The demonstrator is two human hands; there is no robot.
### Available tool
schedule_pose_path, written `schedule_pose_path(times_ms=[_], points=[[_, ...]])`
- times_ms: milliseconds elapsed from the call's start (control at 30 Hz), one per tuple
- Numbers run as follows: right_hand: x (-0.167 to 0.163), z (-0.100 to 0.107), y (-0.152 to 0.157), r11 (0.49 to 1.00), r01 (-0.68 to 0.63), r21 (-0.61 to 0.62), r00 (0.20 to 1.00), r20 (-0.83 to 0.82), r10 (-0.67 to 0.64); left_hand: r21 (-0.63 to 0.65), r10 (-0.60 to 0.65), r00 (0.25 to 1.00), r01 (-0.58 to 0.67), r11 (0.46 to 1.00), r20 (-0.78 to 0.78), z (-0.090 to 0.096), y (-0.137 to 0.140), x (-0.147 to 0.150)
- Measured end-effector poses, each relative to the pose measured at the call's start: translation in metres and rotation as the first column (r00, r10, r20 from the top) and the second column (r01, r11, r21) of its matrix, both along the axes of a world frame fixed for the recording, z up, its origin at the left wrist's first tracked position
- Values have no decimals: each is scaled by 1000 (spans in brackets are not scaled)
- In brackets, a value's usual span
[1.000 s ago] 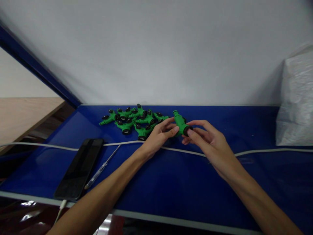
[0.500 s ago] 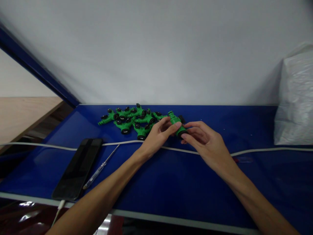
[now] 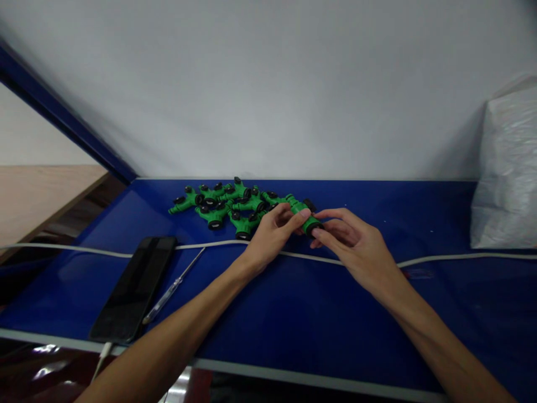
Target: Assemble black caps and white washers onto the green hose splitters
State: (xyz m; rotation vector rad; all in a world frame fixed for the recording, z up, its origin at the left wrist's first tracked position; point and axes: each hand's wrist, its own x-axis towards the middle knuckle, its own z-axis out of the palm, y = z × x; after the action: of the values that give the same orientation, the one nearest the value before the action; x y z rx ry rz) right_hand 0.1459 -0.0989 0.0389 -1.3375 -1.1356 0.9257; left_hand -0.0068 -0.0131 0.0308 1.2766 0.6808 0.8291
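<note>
Between my two hands is a green two-way hose splitter (image 3: 298,207) with black fittings, held tilted above the blue table (image 3: 289,319). My left hand (image 3: 272,226) grips its body, thumb on top and fingers curled behind. At its lower black end, my right hand (image 3: 350,235) pinches with thumb and fingers; some of those fingertips are hidden behind the piece. Several similar green hose splitters (image 3: 216,215) with black valve levers lie in a group left of my hands, near the back wall.
A white cable (image 3: 218,243) crosses the table under my forearms. On the left lie a black phone (image 3: 134,288) with a plugged-in lead and a clear-handled screwdriver (image 3: 170,291). A white plastic bag (image 3: 507,173) stands at the far right, and a small red-and-clear item (image 3: 417,273) lies beyond my right wrist.
The held hose splitter has tipped slightly, its upper end now a little lower and its black end turned more toward me. Both hands stay nearly in place.
</note>
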Motion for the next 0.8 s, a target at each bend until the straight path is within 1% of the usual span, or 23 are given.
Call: schedule_pose_path(times_ms=[200,300,367,467,567,667,800], points=[[2,-2,-1,1000,17,-10,1000,4,-17,32,-3,1000,3,999,9,-1,0,0],[1,-1,0,1000,22,-3,1000,6,-22,13,15,999,-15,1000,34,0,-2,1],[0,-1,0,1000,20,-1,1000,3,-20,-31,23,998,-21,999,54,1,-3,2],[-1,0,0,1000,3,6,1000,-4,-3,-133,49,994,-36,990,100,0,-3,3],[-1,1,0,1000,-7,16,1000,-6,7,-254,88,984,-47,966,154,-1,-2,4],[-1,3,-1,1000,-13,13,1000,-19,13,-357,86,977,-12,934,194,1,-2,4],[-2,4,-2,999,-34,18,998,-43,35,-403,99,973,-6,915,210,3,-3,2]])
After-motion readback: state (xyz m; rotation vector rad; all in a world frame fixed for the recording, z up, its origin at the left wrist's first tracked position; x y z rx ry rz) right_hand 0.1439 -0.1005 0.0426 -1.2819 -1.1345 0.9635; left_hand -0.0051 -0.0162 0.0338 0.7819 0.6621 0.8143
